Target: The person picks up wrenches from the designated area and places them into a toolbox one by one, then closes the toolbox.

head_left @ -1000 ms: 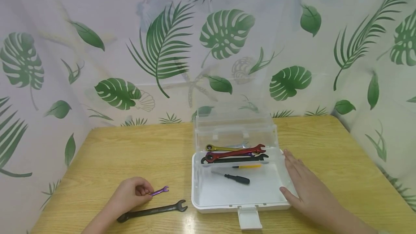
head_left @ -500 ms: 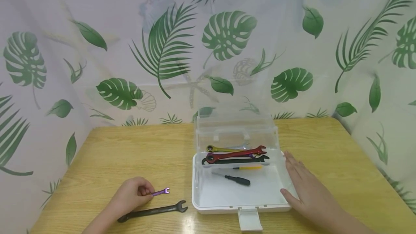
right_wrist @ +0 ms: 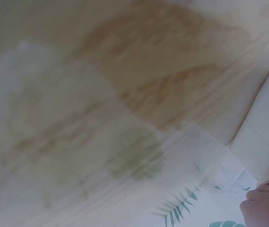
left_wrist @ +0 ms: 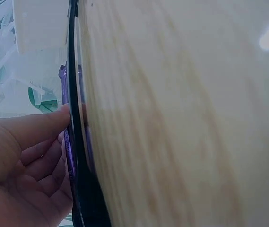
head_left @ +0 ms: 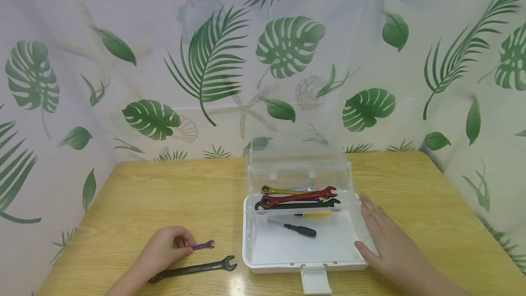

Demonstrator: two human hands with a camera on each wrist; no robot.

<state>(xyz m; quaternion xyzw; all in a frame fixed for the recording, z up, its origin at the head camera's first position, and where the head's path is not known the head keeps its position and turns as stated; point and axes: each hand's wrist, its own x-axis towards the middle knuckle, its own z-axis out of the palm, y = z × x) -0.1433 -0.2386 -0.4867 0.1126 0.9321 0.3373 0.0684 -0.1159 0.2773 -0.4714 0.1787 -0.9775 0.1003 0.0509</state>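
Observation:
My left hand [head_left: 166, 248] pinches a small purple wrench [head_left: 202, 245] just above the wooden table [head_left: 164, 195]; the left wrist view shows the purple wrench [left_wrist: 65, 118] against my fingertips. A long black wrench [head_left: 193, 268] lies on the table right below that hand. An open white plastic toolbox [head_left: 250, 241] stands in the middle with its clear lid [head_left: 297, 161] raised. Inside lie a red wrench [head_left: 297, 196], a gold wrench [head_left: 281, 191], a black wrench [head_left: 300, 204], a yellow tool [head_left: 314, 214] and a black screwdriver [head_left: 297, 229]. My right hand [head_left: 384, 241] rests flat against the box's right side.
A leaf-print curtain [head_left: 205, 58] closes off the table at the back and both sides. The box's latch tab [head_left: 315, 280] sticks out toward the table's front edge. Bare tabletop lies left of the box and right of my right hand.
My left hand has lowered the purple wrench slightly, and its head now points more level. The right hand and the box have stayed put.

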